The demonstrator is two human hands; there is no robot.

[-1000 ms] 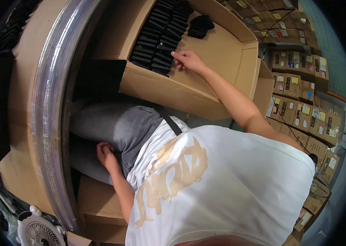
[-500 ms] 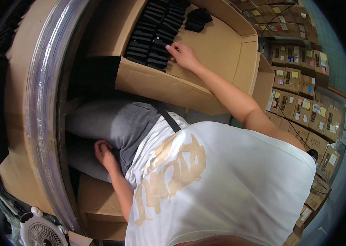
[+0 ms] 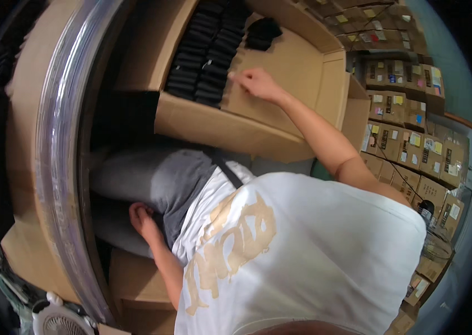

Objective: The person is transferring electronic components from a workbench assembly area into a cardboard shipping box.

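White cotton-like T-shirt (image 3: 325, 245) with a tan print covered my chest, above grey trousers (image 3: 141, 173). Over my lap, my left hand (image 3: 143, 218) lay loose, fingers half curled, nothing visible in it. Just beyond my legs stood an open cardboard carton (image 3: 236, 129). Inside it, my right hand (image 3: 258, 85) reached over the bare floor, index finger toward two packed rows of black folded pieces (image 3: 208, 61); its fingertips were blurred, so I couldn't tell whether they pinched anything. Farther in lay a loose black bundle (image 3: 262, 34), apart from the rows. Beyond the carton rose stacked, labelled boxes (image 3: 403, 148).
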